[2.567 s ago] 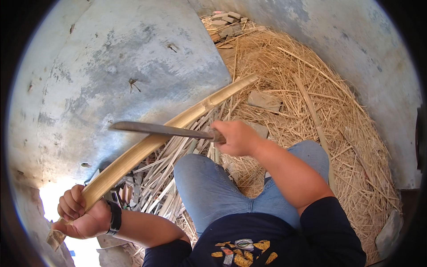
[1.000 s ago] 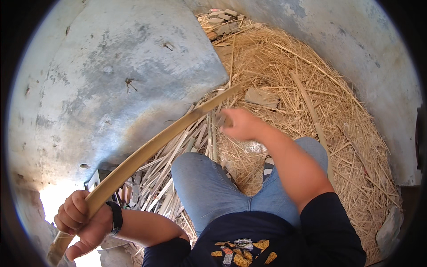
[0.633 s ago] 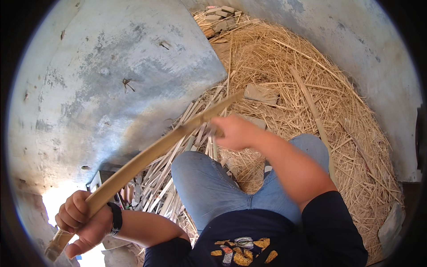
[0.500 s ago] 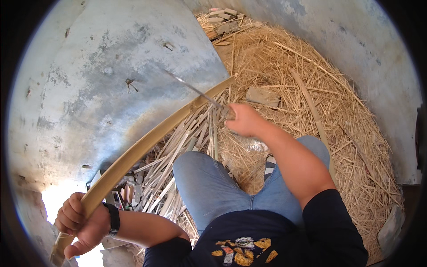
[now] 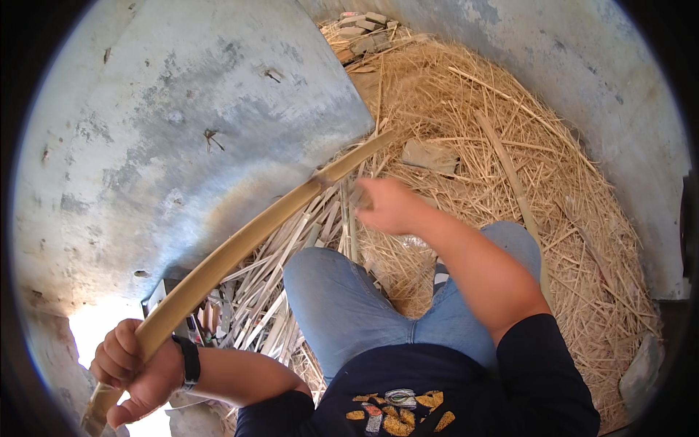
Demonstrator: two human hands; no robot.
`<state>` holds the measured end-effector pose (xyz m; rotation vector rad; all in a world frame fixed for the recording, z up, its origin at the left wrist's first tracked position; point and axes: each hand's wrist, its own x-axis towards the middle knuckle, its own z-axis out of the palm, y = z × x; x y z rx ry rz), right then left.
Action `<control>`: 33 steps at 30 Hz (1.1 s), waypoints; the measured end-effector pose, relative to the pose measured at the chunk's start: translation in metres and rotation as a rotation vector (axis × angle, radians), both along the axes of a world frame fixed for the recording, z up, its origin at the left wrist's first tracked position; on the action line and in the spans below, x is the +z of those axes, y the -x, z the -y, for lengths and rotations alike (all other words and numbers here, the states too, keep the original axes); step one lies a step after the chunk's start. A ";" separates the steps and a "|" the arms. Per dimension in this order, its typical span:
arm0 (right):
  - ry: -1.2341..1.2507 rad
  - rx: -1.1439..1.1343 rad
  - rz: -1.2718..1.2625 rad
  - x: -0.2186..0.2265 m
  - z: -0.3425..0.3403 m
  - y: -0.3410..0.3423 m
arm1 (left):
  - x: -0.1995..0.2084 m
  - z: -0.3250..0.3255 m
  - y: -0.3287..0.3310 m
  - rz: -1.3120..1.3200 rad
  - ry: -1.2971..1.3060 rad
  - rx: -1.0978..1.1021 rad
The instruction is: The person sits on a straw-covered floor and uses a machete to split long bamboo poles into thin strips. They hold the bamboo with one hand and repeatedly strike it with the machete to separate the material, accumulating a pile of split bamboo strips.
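A long split bamboo strip (image 5: 240,244) slants from the lower left up to the straw, its inner hollow side partly showing. Near its lower end my left hand (image 5: 135,368), with a dark band on the wrist, is wrapped round it. My right hand (image 5: 386,206) is closed beside the strip's upper part, just to the right of a darker node. From this fist juts the blurred handle of a knife (image 5: 358,195); its blade cannot be made out now. The fist appears apart from the strip.
Straw and shavings (image 5: 466,95) cover the floor ahead and right, with a flat brick (image 5: 431,156) and a bamboo pole (image 5: 502,156) on them. Cut strips (image 5: 291,255) are heaped beside my left knee. A stained panel (image 5: 182,131) stands at left, a curved wall (image 5: 575,80) at right.
My right hand has shifted slightly left and down, and the long thin blade seen before no longer shows. The strip's far end has moved a little right; my left hand keeps its grip.
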<state>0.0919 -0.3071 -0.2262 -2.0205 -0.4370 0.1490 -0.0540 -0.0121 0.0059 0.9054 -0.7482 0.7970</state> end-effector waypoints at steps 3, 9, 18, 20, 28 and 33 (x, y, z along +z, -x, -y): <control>0.072 0.282 -0.023 0.017 -0.001 0.010 | -0.003 -0.002 -0.006 -0.014 -0.008 0.051; 0.034 -0.115 -0.232 0.001 0.015 -0.016 | 0.005 -0.012 0.013 -0.003 0.009 -0.054; 0.045 -0.117 0.052 -0.011 0.016 -0.019 | 0.003 -0.023 0.004 0.001 0.092 0.119; -0.036 -0.216 -0.067 -0.013 0.019 -0.020 | 0.003 -0.023 0.006 0.038 0.116 0.108; 0.067 0.126 0.135 0.019 0.002 0.006 | -0.003 -0.017 -0.004 0.001 0.152 0.166; 0.014 -0.344 -0.074 -0.010 0.033 -0.030 | 0.005 -0.019 0.002 0.022 0.171 0.169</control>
